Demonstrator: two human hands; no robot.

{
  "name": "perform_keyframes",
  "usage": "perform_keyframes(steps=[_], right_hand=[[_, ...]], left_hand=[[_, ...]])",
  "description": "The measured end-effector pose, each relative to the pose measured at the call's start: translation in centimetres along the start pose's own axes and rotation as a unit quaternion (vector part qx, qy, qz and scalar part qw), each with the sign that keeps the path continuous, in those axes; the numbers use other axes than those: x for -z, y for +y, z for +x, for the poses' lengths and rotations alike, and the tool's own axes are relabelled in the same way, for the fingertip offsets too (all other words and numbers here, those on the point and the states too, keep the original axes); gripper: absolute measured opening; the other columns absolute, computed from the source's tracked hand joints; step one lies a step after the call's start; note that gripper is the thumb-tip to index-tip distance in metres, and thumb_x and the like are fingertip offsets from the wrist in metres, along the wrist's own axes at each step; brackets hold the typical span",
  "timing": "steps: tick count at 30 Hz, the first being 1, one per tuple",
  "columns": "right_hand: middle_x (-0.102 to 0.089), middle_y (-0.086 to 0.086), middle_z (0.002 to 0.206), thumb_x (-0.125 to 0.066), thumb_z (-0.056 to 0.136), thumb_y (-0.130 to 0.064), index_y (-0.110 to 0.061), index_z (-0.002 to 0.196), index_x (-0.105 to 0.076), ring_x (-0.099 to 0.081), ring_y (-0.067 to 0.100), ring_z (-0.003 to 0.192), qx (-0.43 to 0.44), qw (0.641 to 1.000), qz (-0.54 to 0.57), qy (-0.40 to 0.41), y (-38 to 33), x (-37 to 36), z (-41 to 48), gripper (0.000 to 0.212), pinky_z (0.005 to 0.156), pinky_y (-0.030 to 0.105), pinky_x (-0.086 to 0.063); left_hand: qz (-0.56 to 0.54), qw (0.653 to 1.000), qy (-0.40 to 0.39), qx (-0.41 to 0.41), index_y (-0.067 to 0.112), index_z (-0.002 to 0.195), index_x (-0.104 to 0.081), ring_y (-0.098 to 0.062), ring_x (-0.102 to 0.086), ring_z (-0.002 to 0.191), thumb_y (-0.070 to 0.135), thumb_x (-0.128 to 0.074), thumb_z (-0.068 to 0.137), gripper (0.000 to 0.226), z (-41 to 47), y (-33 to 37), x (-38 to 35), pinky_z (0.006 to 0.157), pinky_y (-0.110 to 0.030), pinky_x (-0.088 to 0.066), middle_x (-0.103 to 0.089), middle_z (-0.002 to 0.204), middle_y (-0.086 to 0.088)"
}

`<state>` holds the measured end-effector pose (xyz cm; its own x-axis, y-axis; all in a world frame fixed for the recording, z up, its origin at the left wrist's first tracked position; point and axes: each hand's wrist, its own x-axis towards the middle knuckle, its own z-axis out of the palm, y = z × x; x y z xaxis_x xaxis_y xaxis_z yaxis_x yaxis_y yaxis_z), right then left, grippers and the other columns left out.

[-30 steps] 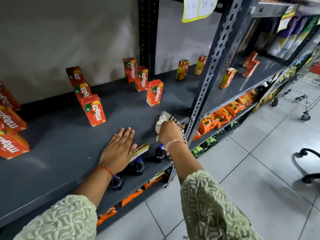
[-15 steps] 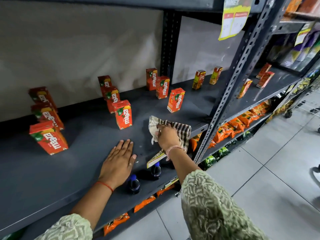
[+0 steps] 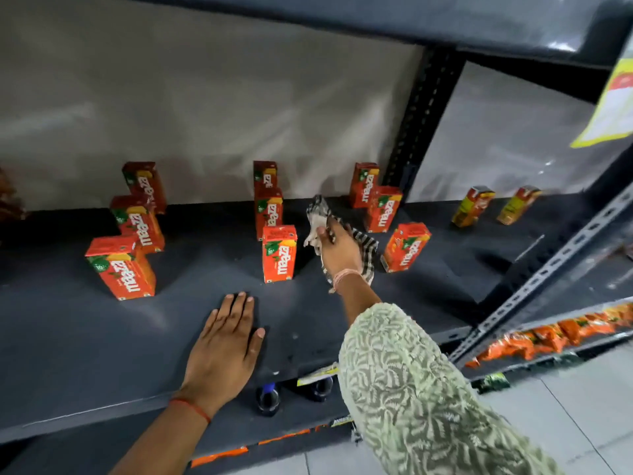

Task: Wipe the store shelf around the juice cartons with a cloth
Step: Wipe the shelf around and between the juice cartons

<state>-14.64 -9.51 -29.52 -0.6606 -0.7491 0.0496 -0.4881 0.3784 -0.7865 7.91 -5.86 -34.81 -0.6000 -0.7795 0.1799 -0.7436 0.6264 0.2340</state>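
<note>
Dark grey metal store shelf (image 3: 85, 337): the surface that carries everything listed here.

Orange-red Maaza juice cartons, upright, in three short rows running front to back: left row, front carton (image 3: 121, 267); middle row, front carton (image 3: 279, 253); right row, front carton (image 3: 406, 246), tilted. Two yellow-and-red juice cartons (image 3: 472, 206) stand apart, further right.

Checked black-and-white cloth (image 3: 364, 250): bunched in my right hand (image 3: 339, 250), in the gap between the middle and right rows, near the two front cartons. My fingers are clenched round it; one end sticks up past them towards the back wall.

My left hand (image 3: 224, 351): flat on the shelf near the front edge, palm down, fingers (image 3: 239, 310) spread and released, grasping nothing.

Orange snack packets (image 3: 548, 337): lower shelf, right.

Dark bottles with blue caps (image 3: 269, 399): below the front edge.
</note>
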Motion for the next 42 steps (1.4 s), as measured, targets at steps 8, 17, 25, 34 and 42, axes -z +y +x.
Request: perform_keyframes(steps=[8, 17, 25, 34, 42], right_hand=[[-0.044, 0.006, 0.147, -0.049, 0.091, -0.032, -0.023, 0.136, -0.046, -0.032, 0.029, 0.139, 0.046, 0.998, -0.039, -0.009, -0.8, -3.3, 7.6, 0.046, 0.115, 0.046, -0.027], [-0.038, 0.008, 0.150, -0.046, 0.085, -0.053, -0.023, 0.139, -0.040, -0.030, 0.032, 0.139, 0.056, 0.953, -0.230, -0.187, -1.0, -3.8, 10.7, 0.062, 0.116, 0.047, -0.023], [-0.030, -0.006, 0.155, -0.056, 0.086, -0.043, -0.033, 0.134, -0.048, -0.012, 0.024, 0.147, 0.152, 0.948, -0.209, -0.188, 2.1, -0.3, 3.6, 0.049, 0.119, 0.049, -0.015], [-0.049, -0.003, 0.144, -0.062, 0.086, -0.029, -0.020, 0.126, -0.058, -0.031, 0.011, 0.141, 0.108, 0.965, -0.160, -0.179, 4.0, 4.3, -7.5, 0.042, 0.113, 0.026, -0.023], [-0.054, -0.005, 0.139, -0.071, 0.080, -0.018, -0.016, 0.119, -0.064, -0.040, 0.009, 0.136, 0.059, 0.978, -0.105, -0.172, 3.3, 5.3, -13.5, 0.040, 0.111, 0.022, -0.026]], left_hand=[[0.012, 0.999, -0.005, 0.051, -0.002, 0.127, -0.046, -0.030, -0.042, 0.125, 0.048, -0.002, 0.094, 0.074, 1.8, -0.7, 0.1, 0.108, -0.021, -0.004, -0.052, 0.133, -0.017], [0.011, 0.999, -0.020, 0.049, 0.002, 0.127, -0.046, -0.023, -0.035, 0.129, 0.046, -0.002, 0.095, 0.070, 1.4, -0.3, 0.1, 0.106, -0.021, -0.003, -0.053, 0.133, -0.014], [-0.006, 0.999, 0.018, 0.036, 0.002, 0.136, -0.033, -0.027, -0.024, 0.136, 0.046, -0.011, 0.083, 0.072, 1.5, -0.1, -0.2, 0.111, -0.033, -0.013, -0.034, 0.146, -0.013], [-0.032, 0.998, -0.040, 0.028, 0.005, 0.142, -0.015, -0.021, -0.004, 0.141, 0.027, -0.030, 0.098, 0.051, 1.4, -0.1, 0.8, 0.115, -0.034, -0.005, -0.012, 0.154, -0.010], [-0.046, 0.998, -0.041, -0.014, 0.009, 0.142, -0.016, -0.017, -0.007, 0.141, 0.023, -0.028, 0.098, 0.048, -0.6, -1.8, 1.5, 0.115, -0.029, -0.005, -0.014, 0.154, -0.005]])
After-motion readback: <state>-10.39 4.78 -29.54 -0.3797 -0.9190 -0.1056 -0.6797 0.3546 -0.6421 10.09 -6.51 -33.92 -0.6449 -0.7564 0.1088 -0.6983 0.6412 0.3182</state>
